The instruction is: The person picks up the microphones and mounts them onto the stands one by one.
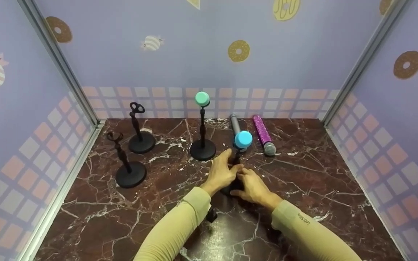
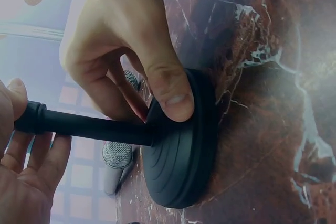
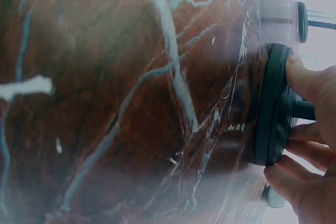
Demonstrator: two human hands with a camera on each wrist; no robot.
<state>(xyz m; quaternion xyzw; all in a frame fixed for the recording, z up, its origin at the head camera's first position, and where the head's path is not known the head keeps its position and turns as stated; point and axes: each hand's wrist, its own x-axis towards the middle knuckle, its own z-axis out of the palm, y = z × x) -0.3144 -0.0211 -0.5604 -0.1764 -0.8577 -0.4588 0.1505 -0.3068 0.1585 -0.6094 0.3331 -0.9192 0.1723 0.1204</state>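
Note:
A black microphone stand (image 2: 181,166) with a round base and slim pole is between both hands; a round blue piece (image 1: 243,139) tops it. My left hand (image 1: 221,173) holds the upper pole, thumb on one side and fingers on the other, as the left wrist view shows. Lower down, my right hand (image 1: 254,186) grips the base, its thumb (image 2: 176,100) on the rim. In the right wrist view the base (image 3: 273,106) stands edge-on beside the marbled surface, with the right fingers (image 3: 294,177) at its rim. The left hand partly hides the pole from the head view.
Behind stands another stand (image 1: 202,148) with a mint-green top (image 1: 202,98). Two stands with bare ring holders, one farther back (image 1: 142,142) and one nearer (image 1: 131,174), are at left. A grey microphone (image 1: 235,124) and a glittery purple microphone (image 1: 262,130) lie at back right. Patterned walls (image 1: 209,65) enclose the table.

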